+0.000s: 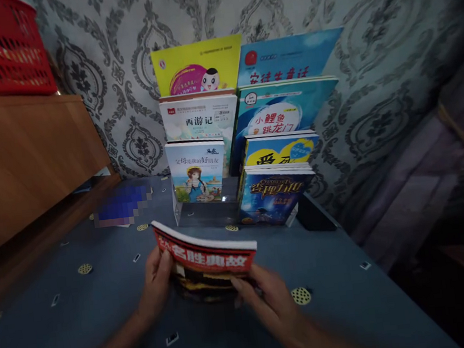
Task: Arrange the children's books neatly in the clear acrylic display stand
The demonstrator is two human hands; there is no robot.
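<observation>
A red-covered book (208, 263) with large white title characters is held up over the table in both hands, its cover tilted toward me and slightly bowed. My left hand (157, 274) grips its left edge, thumb on the front. At the right edge, my right hand (269, 298) is closed on the book, thumb across the cover. Beyond it stands a clear tiered book rack (209, 213) with two columns of books. Its front row has a pale blue book with a girl on it (197, 172) and a dark blue book (274, 197).
A bright blue, pixelated item (122, 206) lies on the table (116, 299) at the left, near a wooden cabinet (25, 164) with a red basket (0, 49) on top. A dark flat object (314, 213) sits right of the rack. Patterned wallpaper and a curtain (404, 177) stand behind.
</observation>
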